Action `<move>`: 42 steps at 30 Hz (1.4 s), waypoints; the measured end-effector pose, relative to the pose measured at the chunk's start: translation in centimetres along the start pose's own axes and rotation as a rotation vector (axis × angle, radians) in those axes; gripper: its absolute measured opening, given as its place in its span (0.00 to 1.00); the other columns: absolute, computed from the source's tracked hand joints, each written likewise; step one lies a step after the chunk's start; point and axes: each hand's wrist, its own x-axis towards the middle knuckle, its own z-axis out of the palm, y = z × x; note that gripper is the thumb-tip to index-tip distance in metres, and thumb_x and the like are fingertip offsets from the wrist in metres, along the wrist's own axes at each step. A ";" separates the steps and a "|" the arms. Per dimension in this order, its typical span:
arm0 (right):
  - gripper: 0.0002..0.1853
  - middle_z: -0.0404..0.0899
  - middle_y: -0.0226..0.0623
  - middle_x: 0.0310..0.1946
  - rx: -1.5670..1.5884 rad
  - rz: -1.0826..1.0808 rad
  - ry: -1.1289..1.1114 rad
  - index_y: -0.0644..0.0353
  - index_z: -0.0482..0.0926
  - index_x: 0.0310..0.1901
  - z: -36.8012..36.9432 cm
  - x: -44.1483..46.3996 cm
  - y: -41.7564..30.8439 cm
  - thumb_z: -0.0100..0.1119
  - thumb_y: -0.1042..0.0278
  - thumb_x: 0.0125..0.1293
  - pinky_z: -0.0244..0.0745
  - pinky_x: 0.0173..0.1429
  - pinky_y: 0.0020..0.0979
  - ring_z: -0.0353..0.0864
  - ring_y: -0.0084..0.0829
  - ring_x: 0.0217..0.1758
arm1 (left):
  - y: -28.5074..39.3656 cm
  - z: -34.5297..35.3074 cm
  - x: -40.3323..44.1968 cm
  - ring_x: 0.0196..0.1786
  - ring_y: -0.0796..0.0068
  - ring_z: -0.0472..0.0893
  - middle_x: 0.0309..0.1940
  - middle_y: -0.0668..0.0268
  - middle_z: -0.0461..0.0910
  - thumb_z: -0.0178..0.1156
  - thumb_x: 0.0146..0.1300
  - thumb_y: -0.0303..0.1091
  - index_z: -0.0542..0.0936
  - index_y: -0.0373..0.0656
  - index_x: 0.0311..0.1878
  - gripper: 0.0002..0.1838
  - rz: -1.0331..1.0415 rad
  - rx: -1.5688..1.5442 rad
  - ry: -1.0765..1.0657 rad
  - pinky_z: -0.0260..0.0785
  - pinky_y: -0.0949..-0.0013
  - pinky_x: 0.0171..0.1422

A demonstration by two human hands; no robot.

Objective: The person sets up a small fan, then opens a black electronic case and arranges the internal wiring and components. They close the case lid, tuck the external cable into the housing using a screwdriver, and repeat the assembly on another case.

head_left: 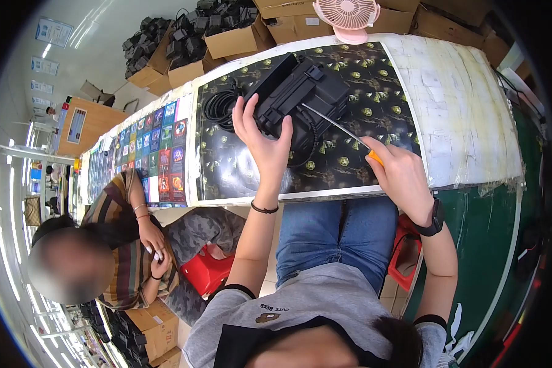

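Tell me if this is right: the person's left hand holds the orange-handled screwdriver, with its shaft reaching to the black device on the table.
One thing is wrong: the head view shows the orange-handled screwdriver in the right hand, not the left hand. Its shaft does reach to the black device on the table.

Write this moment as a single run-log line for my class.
left hand: spread, at near side of black box | right hand: holding screwdriver, tip at box | coiled cable: beside box
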 end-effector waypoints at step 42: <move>0.16 0.78 0.44 0.29 -0.048 0.038 -0.141 0.59 0.75 0.58 -1.0 -1.0 -4.1 0.57 0.66 0.71 0.78 0.26 0.40 0.82 0.45 0.24 | 0.5 -0.2 -4.0 0.72 0.63 0.62 0.63 0.60 0.63 0.70 0.55 0.23 0.74 0.44 0.49 0.20 -0.157 -0.244 0.015 0.61 0.65 0.69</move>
